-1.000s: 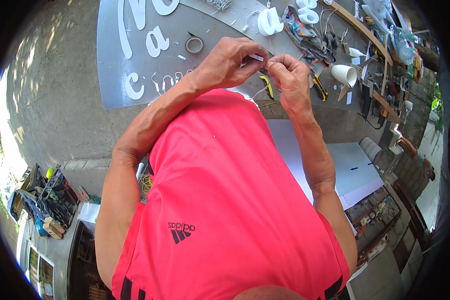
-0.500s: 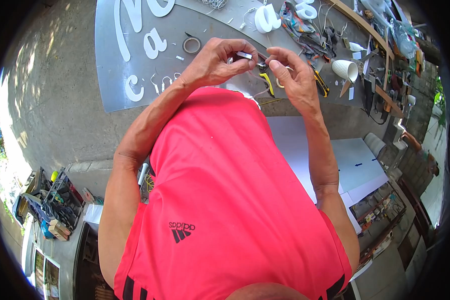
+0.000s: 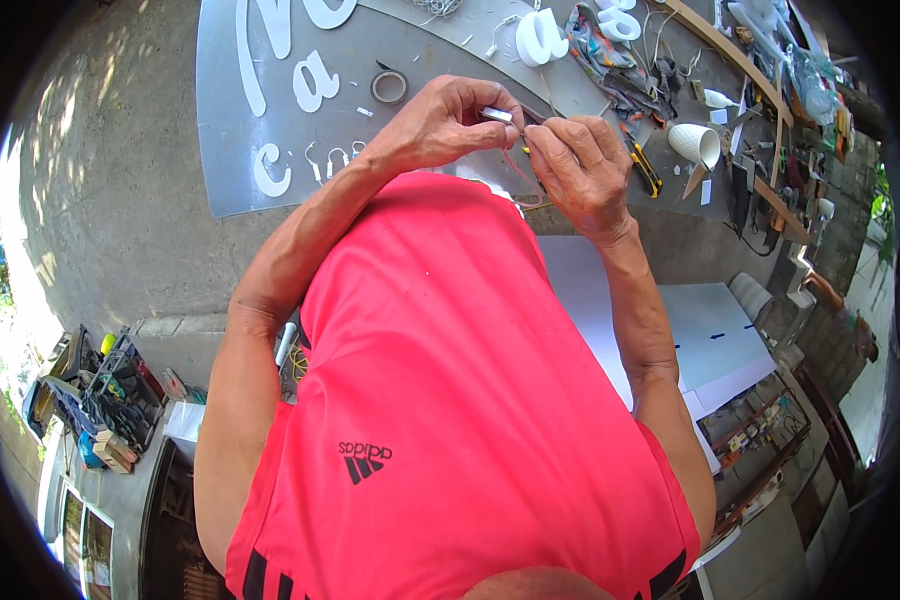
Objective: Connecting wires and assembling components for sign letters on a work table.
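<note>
White cup (image 3: 687, 141): on its side
My left grip (image 3: 448, 122): pinching white module (image 3: 496, 115)
My right grip (image 3: 585, 175): curled, cannot tell contents
Yellow cutter (image 3: 646, 172): nearby

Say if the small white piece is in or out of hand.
In: the left hand grips the small white piece between thumb and fingers.

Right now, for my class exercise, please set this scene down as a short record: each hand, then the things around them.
left hand: holds a small white piece
right hand: fingers curled, close to the left; grip unclear
below hands: thin reddish wire
left side: tape roll, white letter shape
right side: yellow-and-black utility knife, white textured cup
</note>
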A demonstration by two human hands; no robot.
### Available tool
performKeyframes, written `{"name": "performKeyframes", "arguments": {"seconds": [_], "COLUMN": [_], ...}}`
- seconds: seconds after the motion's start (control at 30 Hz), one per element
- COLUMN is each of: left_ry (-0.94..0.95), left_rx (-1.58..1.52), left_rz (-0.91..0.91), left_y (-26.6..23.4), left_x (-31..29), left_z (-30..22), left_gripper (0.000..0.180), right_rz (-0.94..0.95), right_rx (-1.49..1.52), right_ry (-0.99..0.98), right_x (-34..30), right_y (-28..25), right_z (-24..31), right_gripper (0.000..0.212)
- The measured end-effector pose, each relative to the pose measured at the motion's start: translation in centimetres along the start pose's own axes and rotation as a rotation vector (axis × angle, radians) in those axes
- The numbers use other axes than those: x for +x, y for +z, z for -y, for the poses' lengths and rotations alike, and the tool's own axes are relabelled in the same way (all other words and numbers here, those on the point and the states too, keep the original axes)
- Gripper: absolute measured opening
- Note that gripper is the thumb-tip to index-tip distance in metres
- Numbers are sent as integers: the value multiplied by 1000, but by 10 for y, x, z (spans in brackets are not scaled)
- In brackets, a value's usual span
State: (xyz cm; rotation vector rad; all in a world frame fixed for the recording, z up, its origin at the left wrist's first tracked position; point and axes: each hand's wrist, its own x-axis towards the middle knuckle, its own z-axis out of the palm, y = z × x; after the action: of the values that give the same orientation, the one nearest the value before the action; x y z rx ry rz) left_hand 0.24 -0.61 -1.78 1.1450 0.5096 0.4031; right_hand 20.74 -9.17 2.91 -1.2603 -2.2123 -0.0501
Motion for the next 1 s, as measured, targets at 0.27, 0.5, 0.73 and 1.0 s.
{"name": "performKeyframes", "arguments": {"seconds": [0.27,0.5,0.73,1.0], "left_ry": [128,207,15,40], "left_rx": [262,398,44,63], "left_rz": [-58,9,-18,5], "left_y": [3,-1,-6,-5], "left_x": [2,3,0,3], "left_z": [-4,-8,-2,4], "left_gripper": [18,11,22,23], "right_rz": [146,306,94,21], "right_rx": [393,1726,235,100], "right_ry": [635,1549,355,144], "right_x": [7,-2,5,-2], "right_y": [-3,-3,-5,5], "right_z": [23,-3,12,10], "right_gripper": [10,11,31,25]}}
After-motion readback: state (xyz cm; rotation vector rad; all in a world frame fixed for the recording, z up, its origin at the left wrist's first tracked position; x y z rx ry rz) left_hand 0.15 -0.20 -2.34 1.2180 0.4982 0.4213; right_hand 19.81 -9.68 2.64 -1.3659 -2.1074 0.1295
